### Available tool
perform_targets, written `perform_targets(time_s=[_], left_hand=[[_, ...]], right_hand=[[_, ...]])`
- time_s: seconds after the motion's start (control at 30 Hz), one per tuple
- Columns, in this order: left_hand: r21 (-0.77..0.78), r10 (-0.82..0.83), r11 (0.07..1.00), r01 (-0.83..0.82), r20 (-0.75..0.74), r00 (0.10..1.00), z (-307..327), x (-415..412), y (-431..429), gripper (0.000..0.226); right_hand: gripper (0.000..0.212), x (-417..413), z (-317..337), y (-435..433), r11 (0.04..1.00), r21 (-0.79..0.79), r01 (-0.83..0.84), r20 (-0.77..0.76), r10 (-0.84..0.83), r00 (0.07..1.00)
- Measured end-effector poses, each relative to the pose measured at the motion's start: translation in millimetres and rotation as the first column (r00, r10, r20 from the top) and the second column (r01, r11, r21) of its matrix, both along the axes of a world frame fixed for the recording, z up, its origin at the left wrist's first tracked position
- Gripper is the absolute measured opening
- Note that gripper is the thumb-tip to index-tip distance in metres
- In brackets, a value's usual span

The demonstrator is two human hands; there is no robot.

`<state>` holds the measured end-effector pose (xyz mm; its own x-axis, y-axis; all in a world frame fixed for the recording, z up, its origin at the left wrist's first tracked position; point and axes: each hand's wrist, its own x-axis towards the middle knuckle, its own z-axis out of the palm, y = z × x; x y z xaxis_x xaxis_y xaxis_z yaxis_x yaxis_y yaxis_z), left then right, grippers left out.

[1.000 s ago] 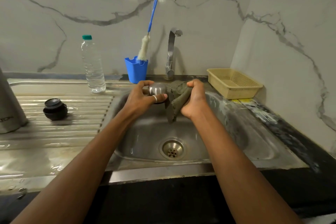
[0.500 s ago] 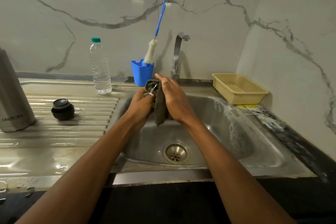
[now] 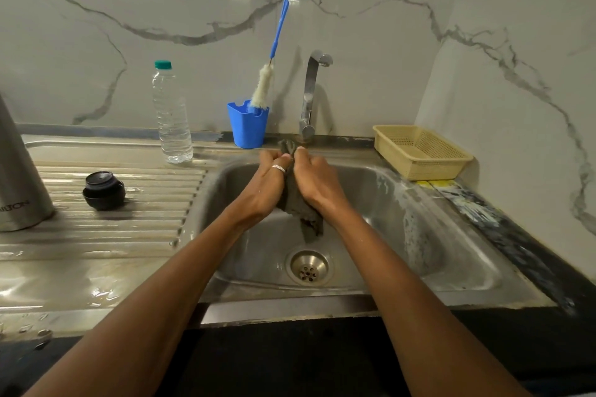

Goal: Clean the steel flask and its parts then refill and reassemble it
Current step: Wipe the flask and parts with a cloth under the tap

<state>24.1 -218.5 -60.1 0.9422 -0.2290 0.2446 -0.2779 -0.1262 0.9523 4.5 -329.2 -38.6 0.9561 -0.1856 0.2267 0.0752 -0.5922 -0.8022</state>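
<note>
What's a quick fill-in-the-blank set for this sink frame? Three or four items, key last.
1. The left hand and right hand grip a grey ____ over the sink.
2. The bottle brush stands in a ____ cup.
3. The black lid rests on the drainboard, ____ of the sink.
4. No water runs from the ____.
Missing words: cloth; blue; left; tap.

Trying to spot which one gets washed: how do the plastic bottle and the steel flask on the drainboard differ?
The plastic bottle is clear; the steel flask is opaque grey metal. The bottle looks slimmer, the flask wider. The bottle wears a green cap; the flask's top is cut off by the frame. Both stand upright on the drainboard.
</note>
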Motion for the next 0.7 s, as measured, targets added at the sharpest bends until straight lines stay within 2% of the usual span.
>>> perform_targets(time_s=[0.03,0.07,0.13,0.2,0.27,0.33,0.37,0.43,0.47,0.5,0.57,0.6,0.7], left_hand=[[0.018,0.003,1.000,-0.003,-0.001,1.000,-2,1,0,0.033],[-0.016,0.007,1.000,-0.008,-0.028,1.000,-3,3,-1,0.043],[-0.178,0.011,0.983,-0.037,-0.145,0.989,0,5,-5,0.060],[-0.319,-0.005,0.944,-0.078,-0.252,0.968,5,4,-7,0.057],[-0.357,-0.020,0.930,-0.085,-0.281,0.959,8,2,-3,0.058],[-0.263,0.017,0.963,-0.066,-0.183,0.983,10,-3,2,0.065],[-0.201,0.031,0.978,-0.051,-0.106,0.994,9,-2,4,0.067],[-0.062,0.039,0.997,-0.037,0.035,0.999,6,3,6,0.067],[0.022,0.038,0.999,-0.040,0.078,0.996,4,3,6,0.073],[0.095,0.039,0.994,-0.049,0.106,0.994,3,4,4,0.084],[0.138,0.071,0.987,-0.085,0.097,0.993,1,4,-1,0.098],[0.122,0.114,0.984,-0.127,0.106,0.988,4,1,-7,0.091],[0.054,0.323,0.939,-0.339,0.193,0.926,9,-3,-19,0.048]], right_hand=[[0.057,-2,0,-2,1.000,-0.008,0.000,-0.031,0.000,1.000],[0.056,-4,-2,-1,0.998,-0.066,-0.005,0.036,0.008,0.999],[0.046,-7,-9,0,0.963,-0.269,0.022,0.320,0.068,0.945],[0.038,-9,-16,2,0.890,-0.448,0.080,0.498,0.174,0.849],[0.034,-4,-17,4,0.854,-0.503,0.132,0.555,0.202,0.807],[0.030,-3,-15,10,0.902,-0.424,0.083,0.524,0.170,0.834],[0.032,-3,-13,12,0.947,-0.319,0.022,0.452,0.131,0.882],[0.040,0,-7,11,0.998,-0.008,-0.059,0.176,0.059,0.983],[0.043,0,-6,8,0.993,0.105,-0.050,0.041,0.046,0.998],[0.046,-1,-5,4,0.989,0.148,-0.026,-0.035,0.032,0.999],[0.048,-2,-3,-2,0.986,0.162,0.029,-0.032,-0.024,0.999],[0.048,-2,-1,-3,0.984,0.167,0.057,0.014,-0.060,0.998],[0.044,2,0,-4,0.984,0.135,0.116,0.169,-0.138,0.976]])
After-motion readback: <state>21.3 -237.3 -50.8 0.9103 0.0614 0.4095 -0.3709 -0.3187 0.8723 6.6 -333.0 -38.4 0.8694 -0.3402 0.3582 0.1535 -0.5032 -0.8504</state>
